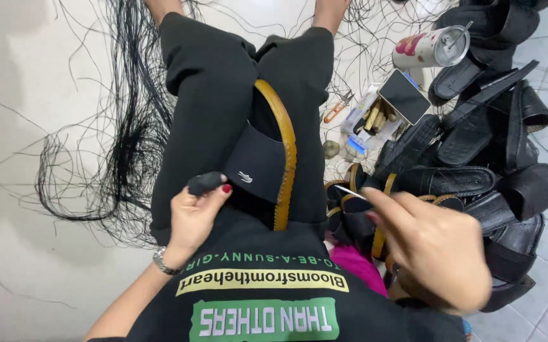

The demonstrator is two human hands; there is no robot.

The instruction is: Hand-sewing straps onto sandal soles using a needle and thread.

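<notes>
A black slide sandal (262, 161) with a tan sole edge stands on its side between my legs in black trousers. My left hand (195, 218), a watch on its wrist, pinches a small dark lump (204, 183) just left of the sandal's black strap. My right hand (435, 247) is raised to the right of the sandal and holds a thin metal needle (350, 191) that points left. I cannot make out any thread on the needle.
A heap of black sandals (483, 158) fills the right side. Behind it are a tumbler with a straw (431, 48), a dark phone (404, 96) on a small box of tools (370, 120), and orange-handled snips (337, 109). Long black threads (125, 120) lie spread over the pale floor at left.
</notes>
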